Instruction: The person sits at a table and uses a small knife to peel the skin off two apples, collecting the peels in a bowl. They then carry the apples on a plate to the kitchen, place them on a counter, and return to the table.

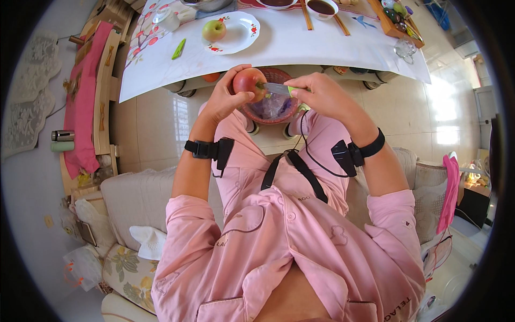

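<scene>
My left hand (227,94) grips a red apple (246,82) just off the near edge of the table. In my right hand (322,93) is a small knife (277,88) with a green handle, partly covered by my fingers. Its blade points left, and the tip meets the apple near a dark hollow at one end. Below both hands, between my feet, stands a pink plastic basket (267,117) lined with a clear plastic bag. A paler green-red apple (214,30) rests on a white flower-patterned plate (240,42) on the table.
On the table (281,52) lies a green knife cover or folded knife (179,49), left of the plate. Farther back are a lidded white jar (166,19), a bowl of dark liquid (322,8) and chopsticks (342,25). A wooden tray (392,22) and glass item (405,49) sit at right.
</scene>
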Tool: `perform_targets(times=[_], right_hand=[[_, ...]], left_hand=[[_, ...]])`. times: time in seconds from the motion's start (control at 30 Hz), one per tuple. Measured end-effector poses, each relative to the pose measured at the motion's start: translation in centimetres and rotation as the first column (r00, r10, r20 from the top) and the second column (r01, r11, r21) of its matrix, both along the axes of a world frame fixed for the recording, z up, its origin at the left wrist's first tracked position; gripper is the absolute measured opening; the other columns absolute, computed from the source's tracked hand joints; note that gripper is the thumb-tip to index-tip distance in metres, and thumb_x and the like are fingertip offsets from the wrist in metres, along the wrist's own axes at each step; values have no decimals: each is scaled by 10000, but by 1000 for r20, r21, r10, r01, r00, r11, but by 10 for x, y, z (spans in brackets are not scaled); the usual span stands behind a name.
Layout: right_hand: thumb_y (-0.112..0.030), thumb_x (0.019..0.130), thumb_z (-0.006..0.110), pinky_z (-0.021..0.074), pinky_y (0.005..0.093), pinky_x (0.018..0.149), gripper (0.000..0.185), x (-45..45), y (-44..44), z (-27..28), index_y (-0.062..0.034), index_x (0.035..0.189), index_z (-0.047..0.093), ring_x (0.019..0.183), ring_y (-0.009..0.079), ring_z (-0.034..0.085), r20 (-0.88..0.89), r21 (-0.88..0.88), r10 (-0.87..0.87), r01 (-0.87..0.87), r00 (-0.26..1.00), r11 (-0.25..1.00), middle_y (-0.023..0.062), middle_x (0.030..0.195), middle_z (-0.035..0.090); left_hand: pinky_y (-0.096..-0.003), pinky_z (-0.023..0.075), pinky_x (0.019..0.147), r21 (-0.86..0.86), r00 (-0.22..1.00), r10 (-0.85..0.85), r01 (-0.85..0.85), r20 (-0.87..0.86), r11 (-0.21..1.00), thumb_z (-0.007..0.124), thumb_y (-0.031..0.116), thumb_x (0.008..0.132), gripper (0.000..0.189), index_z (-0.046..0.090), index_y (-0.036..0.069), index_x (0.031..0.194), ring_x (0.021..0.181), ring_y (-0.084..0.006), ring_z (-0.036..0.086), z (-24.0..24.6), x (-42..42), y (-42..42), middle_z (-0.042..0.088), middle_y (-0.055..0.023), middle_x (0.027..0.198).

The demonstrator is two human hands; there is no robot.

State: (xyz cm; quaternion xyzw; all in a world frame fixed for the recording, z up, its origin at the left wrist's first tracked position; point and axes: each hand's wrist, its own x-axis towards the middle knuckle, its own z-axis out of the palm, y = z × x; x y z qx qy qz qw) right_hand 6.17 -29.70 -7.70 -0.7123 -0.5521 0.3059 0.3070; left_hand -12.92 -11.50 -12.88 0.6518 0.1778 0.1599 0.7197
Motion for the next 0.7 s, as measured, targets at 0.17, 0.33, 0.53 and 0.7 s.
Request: perform_targets(times=[0.17, 0.33, 0.53, 0.7], right_hand=[[-150, 935, 583, 445, 228, 604, 310, -1, 2, -17, 17, 1190, 643, 662, 62, 570, -279, -108, -68, 39, 958, 993, 20, 779, 656], [-168, 944, 584, 366, 187, 487, 325, -2, 0, -22, -24, 1231, 632, 537, 17, 452, -393, -178, -133, 66, 910, 982, -26, 729, 605], [-198, 945, 593, 338, 173, 446, 358, 7, -1, -20, -44, 1268, 608, 496, 6, 410, -586, -257, -181, 31, 790, 966, -24, 732, 615], [-179, 925, 598, 412, 211, 482, 322, 17, 0, -6, -33, 1207, 651, 521, 48, 490, -383, -116, -44, 0, 923, 993, 7, 745, 647]], left_hand=[[-315, 477, 941, 76, 999, 37, -35, -29, 997, 716, 126, 706, 718, 435, -7, 1352, 1073, -193, 571, 2, 0, -3, 558, -116, 1209], [-319, 475, 943, 168, 999, 44, -38, -29, 985, 726, 145, 712, 738, 421, -20, 1364, 1077, -202, 571, 3, 1, -2, 555, -135, 1212], [-328, 481, 942, 360, 998, 46, -27, -46, 933, 749, 165, 704, 746, 440, 11, 1365, 1079, -209, 571, 4, 2, 1, 547, -146, 1225], [-330, 483, 949, 327, 1000, 20, -23, 12, 945, 745, 145, 705, 741, 439, 13, 1367, 1111, -202, 555, 3, 1, 5, 532, -134, 1254]])
